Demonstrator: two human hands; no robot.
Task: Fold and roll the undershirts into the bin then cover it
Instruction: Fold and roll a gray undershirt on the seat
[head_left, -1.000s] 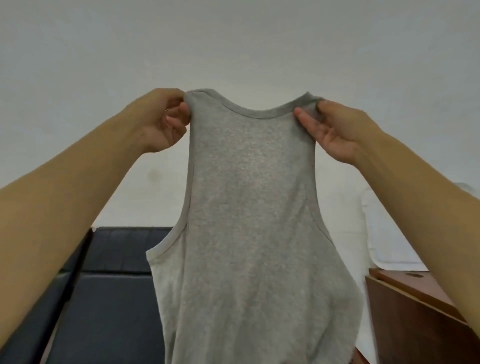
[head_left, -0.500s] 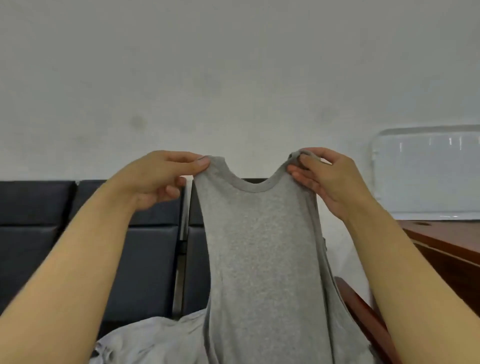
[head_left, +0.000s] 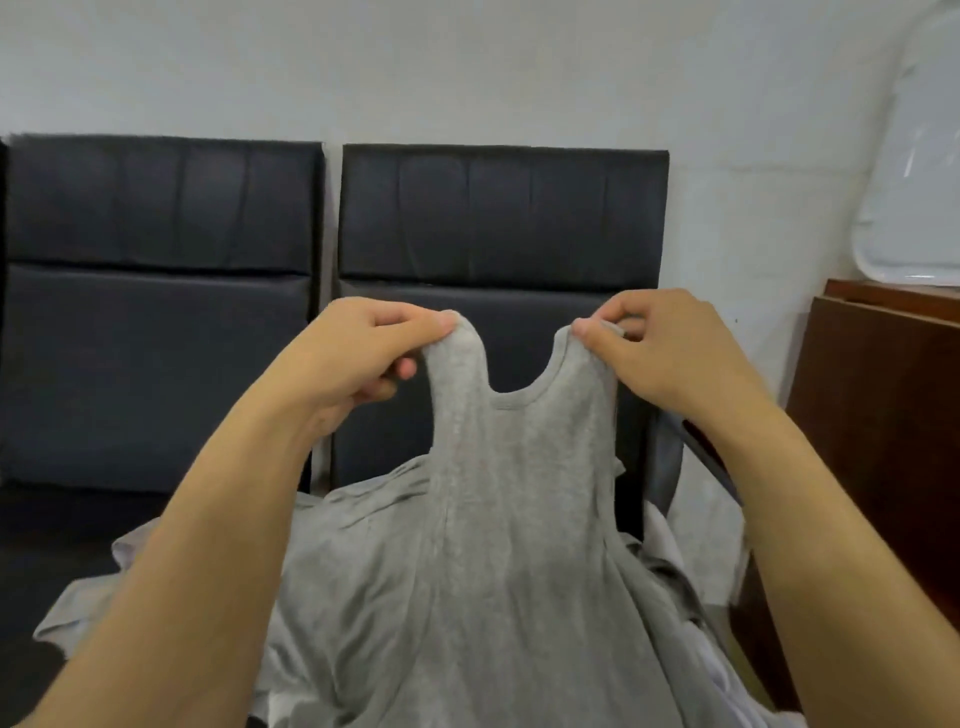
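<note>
no readable labels or writing. one grey undershirt (head_left: 519, 493) hangs lengthwise, neck up, hem toward the person, over a pile of more grey garments (head_left: 332, 561) on 2 black chairs (head_left: 498, 218). left hand (head_left: 358, 358) pinches left strap, right hand (head_left: 670, 348) pinches right strap. white lid (head_left: 919, 171) leans on wall, top right

**What we cannot see**

The undershirt (head_left: 519, 519) runs off the bottom edge, so we cannot see its hem. It covers much of the pile (head_left: 343, 545) beneath. The lid (head_left: 919, 197) is cut by the right edge, and the cabinet (head_left: 883, 415) too.
</note>
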